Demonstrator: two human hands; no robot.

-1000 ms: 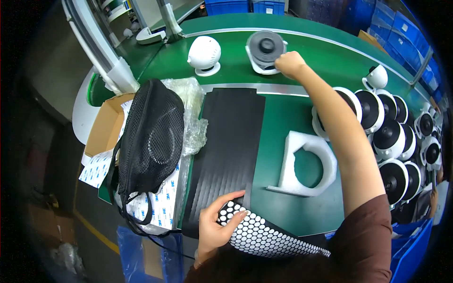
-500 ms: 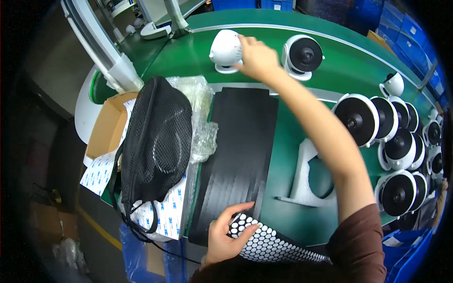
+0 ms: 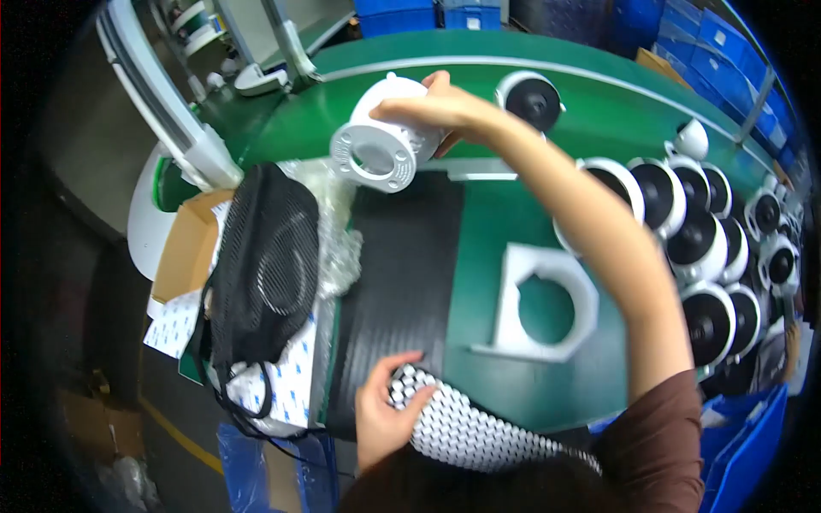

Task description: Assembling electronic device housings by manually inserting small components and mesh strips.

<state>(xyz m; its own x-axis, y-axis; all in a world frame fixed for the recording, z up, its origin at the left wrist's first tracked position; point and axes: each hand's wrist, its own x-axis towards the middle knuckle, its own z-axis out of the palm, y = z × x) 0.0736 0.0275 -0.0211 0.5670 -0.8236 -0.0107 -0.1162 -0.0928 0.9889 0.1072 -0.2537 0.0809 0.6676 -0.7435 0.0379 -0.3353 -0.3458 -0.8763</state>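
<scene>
My right hand [image 3: 432,115] grips a white round-headed device [image 3: 389,94] above the far side of the bench. The device is tilted, with its ring-shaped base [image 3: 374,157] turned towards me. Near the front edge, my left hand [image 3: 385,419] pinches the end of a black strip covered in white round dots [image 3: 470,432] between thumb and fingers. Under the hands runs a long black mat [image 3: 398,282]. A white foam holder [image 3: 547,303] with a round opening lies right of the mat.
Another white device with a black round face [image 3: 532,101] stands at the back. Several more devices [image 3: 697,244] crowd the right side. A black mesh bag [image 3: 265,265], bubble wrap [image 3: 338,256] and an open cardboard box [image 3: 184,248] lie left. Blue crates [image 3: 727,51] stand beyond the bench.
My right hand has lifted the white device off the bench, brought it nearer and left, and tipped its base towards me. My left hand keeps its pinch on the dotted strip.
</scene>
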